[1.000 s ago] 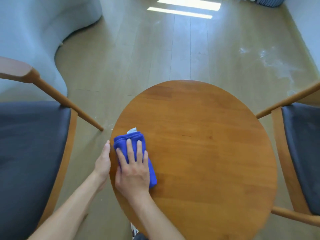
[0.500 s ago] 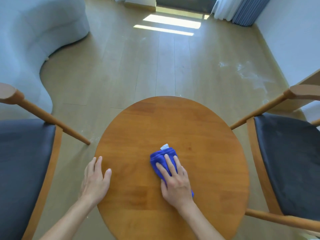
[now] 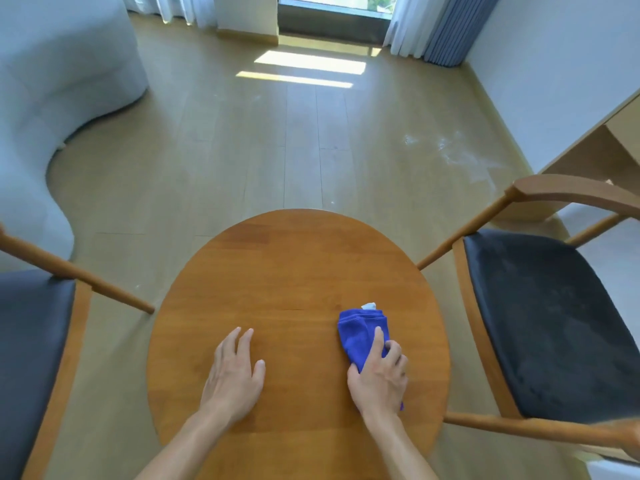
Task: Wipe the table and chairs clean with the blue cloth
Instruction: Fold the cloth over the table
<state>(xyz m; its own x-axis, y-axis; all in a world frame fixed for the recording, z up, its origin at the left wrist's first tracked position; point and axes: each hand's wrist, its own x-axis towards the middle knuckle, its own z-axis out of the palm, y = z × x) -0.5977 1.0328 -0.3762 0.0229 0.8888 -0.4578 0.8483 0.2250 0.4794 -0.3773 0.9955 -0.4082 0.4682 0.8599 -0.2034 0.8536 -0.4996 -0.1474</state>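
The round wooden table fills the lower middle of the head view. A folded blue cloth with a small white tag lies on its right half. My right hand rests on the cloth's near end, with the index finger stretched along the cloth and the other fingers curled into it. My left hand lies flat on the bare tabletop, left of centre, fingers straight. A wooden chair with a dark seat stands on the left. A matching chair stands on the right.
A curved pale sofa runs along the left. A light wooden desk stands against the right wall. Wooden floor stretches ahead to a window with curtains. White smears mark the floor at right.
My right hand has slid the cloth from the table's left edge across to its right half. My left hand moved from the left rim onto the tabletop. The view tilted up.
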